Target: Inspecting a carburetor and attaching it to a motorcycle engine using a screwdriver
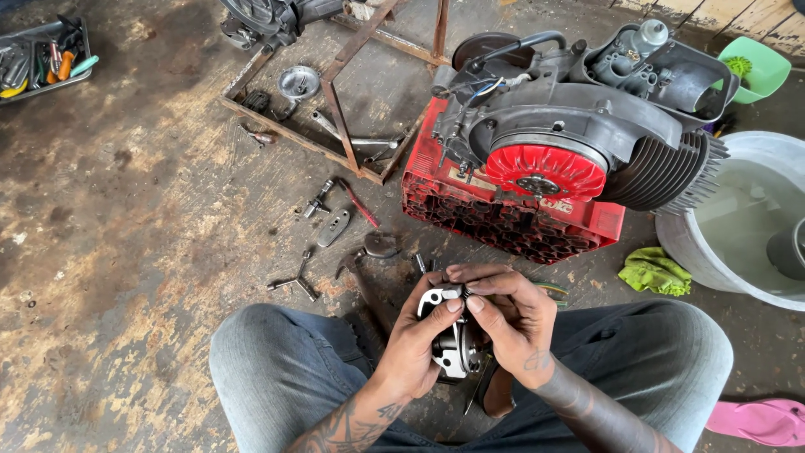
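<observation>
Sitting on the floor (126,252), left hand (419,340) cradles a small metal engine part (453,348), right hand (511,315) pinches its top; scooter engine (579,126) sits on a red crate (503,218) beyond.

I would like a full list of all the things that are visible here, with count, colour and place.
engine: one, grey with red fan, on the crate, upper right
crate: one, red, under the engine
metal frame: one, rusty, top centre floor
tool tray: one, grey, top left
three-way wrench: one, metal, floor left of centre
red-handled tool: one, beside the crate
basin: one, grey-white, right edge
rag: one, green, by the basin
green container: one, top right
slipper: one, pink, bottom right
metal part: one, silver, held over the lap
left hand: holds the part from the left
right hand: fingers on the part's top
</observation>
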